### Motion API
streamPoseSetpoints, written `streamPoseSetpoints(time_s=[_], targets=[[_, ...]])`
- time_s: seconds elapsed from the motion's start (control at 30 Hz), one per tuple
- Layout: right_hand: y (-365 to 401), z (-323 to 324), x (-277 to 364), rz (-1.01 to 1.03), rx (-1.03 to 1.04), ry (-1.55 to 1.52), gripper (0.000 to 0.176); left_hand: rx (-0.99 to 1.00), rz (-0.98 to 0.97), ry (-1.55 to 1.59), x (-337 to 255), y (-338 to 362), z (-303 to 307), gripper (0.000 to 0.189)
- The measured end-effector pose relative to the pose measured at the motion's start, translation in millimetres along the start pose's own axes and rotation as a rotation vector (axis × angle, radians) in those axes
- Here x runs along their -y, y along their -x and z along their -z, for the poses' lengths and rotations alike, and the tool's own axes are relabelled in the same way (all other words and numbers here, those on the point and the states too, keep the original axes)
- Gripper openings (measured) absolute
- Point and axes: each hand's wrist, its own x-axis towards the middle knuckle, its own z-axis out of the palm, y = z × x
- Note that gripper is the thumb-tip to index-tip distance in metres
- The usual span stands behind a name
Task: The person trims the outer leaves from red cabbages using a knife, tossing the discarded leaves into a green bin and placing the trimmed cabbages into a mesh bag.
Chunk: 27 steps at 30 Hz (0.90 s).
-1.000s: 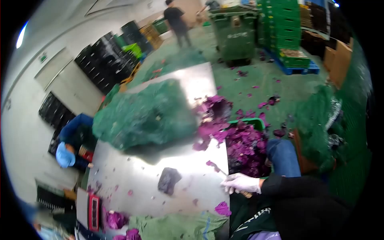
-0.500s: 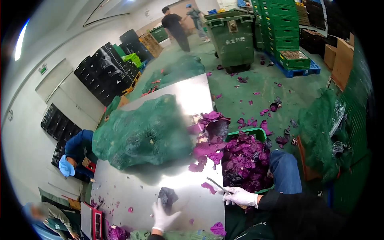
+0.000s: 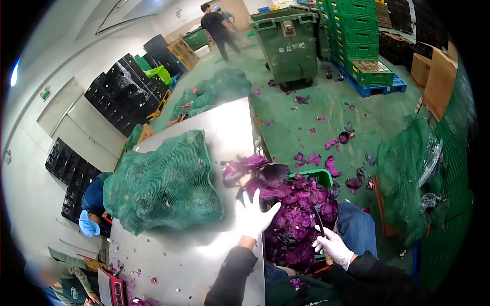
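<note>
The left hand (image 3: 255,217), in a white glove, is over the right edge of the bare metal surface (image 3: 189,255), its fingers spread wide, with nothing seen in its grasp. Just beyond its fingertips, at 12 o'clock, is a blurred heap of loose purple cabbage leaves (image 3: 261,174), its long axis running roughly from 9 to 3 o'clock across the surface's edge. Whether fingertips and leaves touch, I cannot tell. This left hand is clearly the nearer one; from the right hand (image 3: 336,248), the heap lies towards 10 or 11 o'clock, well apart.

The right hand, also gloved in white, is closed around a curved dark-bladed knife (image 3: 319,220), the blade pointing towards 11 o'clock. At 3 o'clock from the left hand, just past the edge, stands a leaf-filled green plastic crate (image 3: 326,176). A bulging green mesh sack (image 3: 163,186) rests between 9 and 10 o'clock from that hand.
</note>
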Motion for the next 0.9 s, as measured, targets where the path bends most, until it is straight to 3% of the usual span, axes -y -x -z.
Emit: streamPoseSetpoints(time_s=[0.1,0.17,0.23,0.3,0.37,0.43,0.5,0.6,0.7,0.77,0.9], targets=[[-6,14,-3,-0.006,0.000,-0.044,0.052,-0.111,-0.286,0.143,6,-31,49,0.083],[-12,19,-7,-0.018,0.003,-0.049,0.052,-0.147,-0.221,-0.130,14,-44,106,0.074],[-15,18,-13,-0.023,0.015,-0.049,0.052,-0.340,-0.145,-0.522,53,-54,146,0.073],[-18,11,-21,-0.020,0.036,-0.046,0.051,-0.403,0.057,-0.805,93,-57,188,0.078],[-21,2,-26,-0.032,0.055,-0.024,0.048,-0.248,0.386,-0.740,122,-58,224,0.083],[-19,-8,-26,-0.049,0.074,-0.013,0.047,-0.011,0.432,-0.485,154,-58,245,0.087],[-13,-20,-19,-0.059,0.092,0.006,0.046,-0.112,0.277,-0.512,193,-56,241,0.078],[-8,-27,-13,-0.046,0.106,0.014,0.045,-0.276,0.142,-0.555,204,-52,241,0.064],[2,-27,-11,-0.029,0.061,0.021,0.043,-0.135,0.163,-0.575,195,-58,250,0.058],[8,-22,-14,-0.002,0.036,-0.006,0.041,-0.269,0.004,-0.573,217,-62,235,0.047],[18,-19,-25,-0.008,0.018,0.035,0.039,-0.180,0.143,-0.427,194,-61,257,0.042]])
